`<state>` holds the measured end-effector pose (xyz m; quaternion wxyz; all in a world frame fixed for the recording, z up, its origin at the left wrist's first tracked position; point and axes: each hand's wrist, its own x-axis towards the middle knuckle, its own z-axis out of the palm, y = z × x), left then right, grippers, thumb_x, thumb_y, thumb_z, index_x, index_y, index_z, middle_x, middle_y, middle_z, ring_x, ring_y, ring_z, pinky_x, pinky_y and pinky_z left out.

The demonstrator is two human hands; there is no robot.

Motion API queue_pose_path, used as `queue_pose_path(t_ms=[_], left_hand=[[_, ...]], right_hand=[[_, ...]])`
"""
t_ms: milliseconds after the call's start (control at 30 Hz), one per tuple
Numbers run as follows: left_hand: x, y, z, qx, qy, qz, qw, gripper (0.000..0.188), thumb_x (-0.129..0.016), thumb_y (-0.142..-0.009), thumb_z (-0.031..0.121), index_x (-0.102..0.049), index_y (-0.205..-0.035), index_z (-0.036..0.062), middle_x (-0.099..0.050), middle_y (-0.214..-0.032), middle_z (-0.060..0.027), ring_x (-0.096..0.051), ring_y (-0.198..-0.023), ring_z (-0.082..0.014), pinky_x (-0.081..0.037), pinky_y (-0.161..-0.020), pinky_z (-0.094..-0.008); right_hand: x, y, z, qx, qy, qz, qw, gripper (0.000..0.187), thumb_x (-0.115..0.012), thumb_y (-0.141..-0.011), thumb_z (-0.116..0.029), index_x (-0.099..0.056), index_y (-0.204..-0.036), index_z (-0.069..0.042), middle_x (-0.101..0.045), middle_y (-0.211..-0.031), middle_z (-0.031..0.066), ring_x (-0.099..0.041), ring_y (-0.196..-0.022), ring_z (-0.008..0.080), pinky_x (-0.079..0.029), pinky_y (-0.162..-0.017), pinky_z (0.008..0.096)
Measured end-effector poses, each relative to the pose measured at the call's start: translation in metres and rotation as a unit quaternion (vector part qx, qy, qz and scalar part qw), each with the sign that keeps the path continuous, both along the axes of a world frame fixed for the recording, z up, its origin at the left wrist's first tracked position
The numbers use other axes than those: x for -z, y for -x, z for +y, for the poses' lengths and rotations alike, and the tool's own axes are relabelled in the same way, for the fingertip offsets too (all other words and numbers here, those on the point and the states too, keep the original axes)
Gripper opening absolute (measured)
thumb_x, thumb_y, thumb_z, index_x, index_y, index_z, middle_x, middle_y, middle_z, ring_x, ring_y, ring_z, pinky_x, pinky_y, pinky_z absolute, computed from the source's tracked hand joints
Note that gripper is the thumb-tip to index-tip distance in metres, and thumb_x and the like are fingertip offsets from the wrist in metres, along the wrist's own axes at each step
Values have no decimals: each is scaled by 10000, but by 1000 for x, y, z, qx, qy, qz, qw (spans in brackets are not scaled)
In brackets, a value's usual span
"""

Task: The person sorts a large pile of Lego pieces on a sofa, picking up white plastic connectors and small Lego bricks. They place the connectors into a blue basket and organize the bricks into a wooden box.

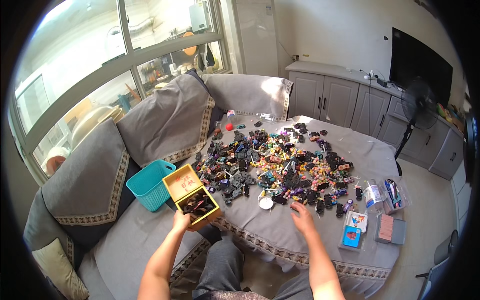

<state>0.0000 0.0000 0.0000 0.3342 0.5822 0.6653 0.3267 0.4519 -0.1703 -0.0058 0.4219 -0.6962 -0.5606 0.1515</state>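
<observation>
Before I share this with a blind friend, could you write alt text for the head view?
A person's left hand holds an open yellow box beside a teal basket; the right hand is near a large pile of small toys on a gray-covered table.

Head view: left fisheye of a worn pair. Set above the near edge of the grey-clothed table (372,152), tilted down and forward across it. Range close: left hand (183,220) beside the table, right hand (303,219) over it. Grey cabinets (337,97) beyond table, farther off; window (75,45) to its left, bowed.
</observation>
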Motion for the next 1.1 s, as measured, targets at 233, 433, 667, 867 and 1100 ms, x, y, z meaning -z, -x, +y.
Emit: queue_pose_path(t_ms=[233, 433, 667, 867, 1100], left_hand=[[-99, -121, -59, 135, 70, -129, 980, 327, -411, -742, 17, -545, -1034, -43, -611, -802, -228, -626, -572, -343, -548, -415, -397], [-95, -210, -78, 261, 124, -109, 951, 323, -421, -781, 50, -469, -1096, -6, -610, -810, -173, -629, -565, -275, -534, -427, -350], [-95, -238, -78, 306, 118, -140, 934, 341, -421, -803, 31, -388, -1139, -11, -574, -947, -192, -639, -652, -329, -560, -419, -390], [-97, -277, -80, 372, 84, -118, 917, 319, -433, -797, 15, -418, -1114, -25, -577, -910, -173, -638, -640, -302, -563, -425, -369], [-98, -303, -87, 376, 110, -170, 904, 315, -438, -800, 25, -425, -1109, -35, -563, -893, -174, -626, -631, -308, -565, -429, -380]], right_hand=[[-3, 36, 4, -157, 72, 257, 951, 509, -572, -863, -291, -397, -1311, -125, -528, -1211, 96, -573, -993, 188, -475, -804, 316], [26, 18, 14, -177, -11, 311, 934, 629, -478, -909, -385, -227, -1391, -69, -389, -1348, 93, -415, -1179, 168, -364, -941, 281], [-41, 8, -7, -144, -37, 407, 901, 761, -567, -841, -442, -251, -1372, 1, -355, -1361, 126, -346, -1229, 181, -284, -1000, 289], [-47, -11, -30, -60, -55, 455, 887, 773, -616, -796, -450, -298, -1356, -23, -403, -1321, 145, -387, -1208, 202, -314, -985, 299], [-65, -44, -52, 29, 12, 277, 961, 747, -564, -819, -489, -340, -1321, 17, -459, -1275, 196, -449, -1172, 249, -338, -977, 314]])
